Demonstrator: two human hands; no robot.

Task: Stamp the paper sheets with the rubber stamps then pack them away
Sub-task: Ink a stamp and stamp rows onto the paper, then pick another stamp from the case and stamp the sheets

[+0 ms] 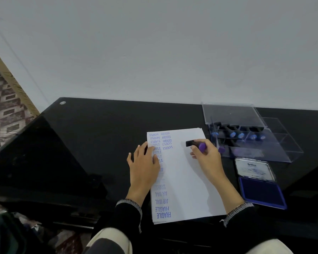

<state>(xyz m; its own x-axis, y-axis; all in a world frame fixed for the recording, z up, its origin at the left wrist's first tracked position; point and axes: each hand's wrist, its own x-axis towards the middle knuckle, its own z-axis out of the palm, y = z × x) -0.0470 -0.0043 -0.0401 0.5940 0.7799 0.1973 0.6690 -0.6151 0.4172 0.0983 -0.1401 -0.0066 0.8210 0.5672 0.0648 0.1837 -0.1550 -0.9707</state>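
A stack of white paper sheets (187, 180) lies on the black table, with blue stamped words down its left side. My left hand (144, 165) rests flat on the left edge of the sheets, fingers spread. My right hand (206, 156) grips a rubber stamp (193, 143) with a purple knob and a black base, held tilted over the upper right part of the top sheet. An open blue ink pad (261, 191) sits to the right of the paper. Several more stamps (237, 133) stand in a clear plastic case (275, 149).
The case's clear lid (231, 112) stands open at the back right, near the wall. The black glass table (81, 143) runs left to an angled edge, with patterned floor beyond. My knees show below the table's front edge.
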